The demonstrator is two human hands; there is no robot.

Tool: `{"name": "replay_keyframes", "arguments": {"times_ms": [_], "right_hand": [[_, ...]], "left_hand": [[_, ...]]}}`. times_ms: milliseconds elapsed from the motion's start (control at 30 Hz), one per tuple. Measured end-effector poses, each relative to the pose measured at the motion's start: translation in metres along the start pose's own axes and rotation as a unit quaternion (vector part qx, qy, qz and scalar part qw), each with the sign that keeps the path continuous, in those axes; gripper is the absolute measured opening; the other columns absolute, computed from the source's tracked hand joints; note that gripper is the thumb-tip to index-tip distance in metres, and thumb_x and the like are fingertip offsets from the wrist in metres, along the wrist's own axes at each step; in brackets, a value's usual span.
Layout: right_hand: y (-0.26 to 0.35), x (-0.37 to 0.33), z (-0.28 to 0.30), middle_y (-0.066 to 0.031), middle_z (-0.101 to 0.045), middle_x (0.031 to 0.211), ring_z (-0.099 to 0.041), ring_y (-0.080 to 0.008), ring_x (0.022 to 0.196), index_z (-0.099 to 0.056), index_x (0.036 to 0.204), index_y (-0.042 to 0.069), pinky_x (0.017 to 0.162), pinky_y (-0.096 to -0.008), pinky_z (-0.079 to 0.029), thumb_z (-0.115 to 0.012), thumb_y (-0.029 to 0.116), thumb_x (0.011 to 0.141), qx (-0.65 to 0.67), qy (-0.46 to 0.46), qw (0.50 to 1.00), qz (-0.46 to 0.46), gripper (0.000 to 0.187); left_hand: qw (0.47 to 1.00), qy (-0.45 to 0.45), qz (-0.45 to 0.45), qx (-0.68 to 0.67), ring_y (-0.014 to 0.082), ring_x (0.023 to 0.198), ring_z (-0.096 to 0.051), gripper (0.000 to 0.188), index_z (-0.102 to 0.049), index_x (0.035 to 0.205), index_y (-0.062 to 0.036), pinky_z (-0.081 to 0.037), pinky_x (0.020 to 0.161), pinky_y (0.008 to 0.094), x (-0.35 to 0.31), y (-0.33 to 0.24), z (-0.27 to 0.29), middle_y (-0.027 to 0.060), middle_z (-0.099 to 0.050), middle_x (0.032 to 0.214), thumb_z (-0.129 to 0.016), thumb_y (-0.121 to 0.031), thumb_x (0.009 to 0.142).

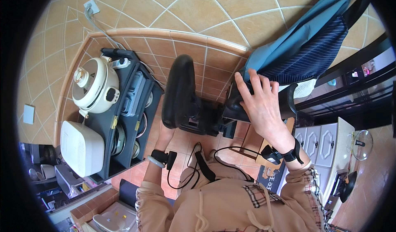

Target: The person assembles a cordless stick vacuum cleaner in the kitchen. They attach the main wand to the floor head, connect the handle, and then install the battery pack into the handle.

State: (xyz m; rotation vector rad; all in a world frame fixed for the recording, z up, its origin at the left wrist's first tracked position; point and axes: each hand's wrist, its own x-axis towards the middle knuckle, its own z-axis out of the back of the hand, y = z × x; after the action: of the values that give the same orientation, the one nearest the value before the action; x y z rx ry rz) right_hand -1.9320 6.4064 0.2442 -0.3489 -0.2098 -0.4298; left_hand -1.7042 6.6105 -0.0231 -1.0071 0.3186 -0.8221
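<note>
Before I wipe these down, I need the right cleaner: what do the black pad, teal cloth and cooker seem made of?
Black pad: perhaps leatherette or moulded plastic, satin; soft highlights follow its rounded edge.
Teal cloth: matte fabric, judging by its soft folds; fibre unclear.
Cooker: probably smooth cream plastic, possibly painted metal; its rounded shell shows an even colour.

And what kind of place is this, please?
Probably a home kitchen: a cream-coloured cooker stands on dark shelving at left, and a round glass lid and white cabinets show at right.
</note>
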Motion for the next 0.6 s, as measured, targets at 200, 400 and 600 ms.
{"name": "replay_keyframes", "arguments": {"times_ms": [200, 400, 600], "right_hand": [[0.025, -0.009, 0.008, -0.0201, -0.042, 0.137, -0.039, -0.0357, 0.129, -0.046, 0.136, 0.000, 0.096, -0.0439, -0.034, -0.082, 0.020, 0.068, 0.271, -0.075, 0.960, -0.008, 0.079], [0.075, 0.008, -0.001, -0.0228, -0.039, 0.140, -0.036, -0.0391, 0.133, -0.040, 0.138, -0.006, 0.102, -0.0475, -0.032, -0.081, 0.019, 0.072, 0.294, -0.130, 0.944, -0.072, 0.082], [0.065, 0.020, -0.012, -0.0153, -0.050, 0.128, -0.043, -0.0305, 0.120, -0.057, 0.125, 0.002, 0.094, -0.0433, -0.031, -0.080, 0.020, 0.073, 0.134, -0.123, 0.973, -0.141, 0.060]], "left_hand": [[0.990, 0.076, 0.114, 0.000, 0.0303, 0.119, -0.058, 0.056, -0.036, 0.141, -0.0029, -0.049, 0.098, 0.0383, -0.042, -0.024, 0.017, 0.0228, -0.057, 0.130, -0.063, -0.006, 0.092], [0.996, 0.073, 0.045, -0.020, 0.0314, 0.117, -0.059, 0.050, -0.044, 0.138, -0.0012, -0.048, 0.099, 0.0385, -0.061, -0.054, 0.053, 0.0215, -0.059, 0.126, -0.063, -0.008, 0.092], [0.997, 0.076, 0.004, 0.000, 0.0288, 0.109, -0.063, 0.041, -0.054, 0.129, -0.0049, -0.050, 0.091, 0.0354, -0.055, -0.027, 0.092, 0.0158, -0.062, 0.118, -0.065, -0.007, 0.089]]}}
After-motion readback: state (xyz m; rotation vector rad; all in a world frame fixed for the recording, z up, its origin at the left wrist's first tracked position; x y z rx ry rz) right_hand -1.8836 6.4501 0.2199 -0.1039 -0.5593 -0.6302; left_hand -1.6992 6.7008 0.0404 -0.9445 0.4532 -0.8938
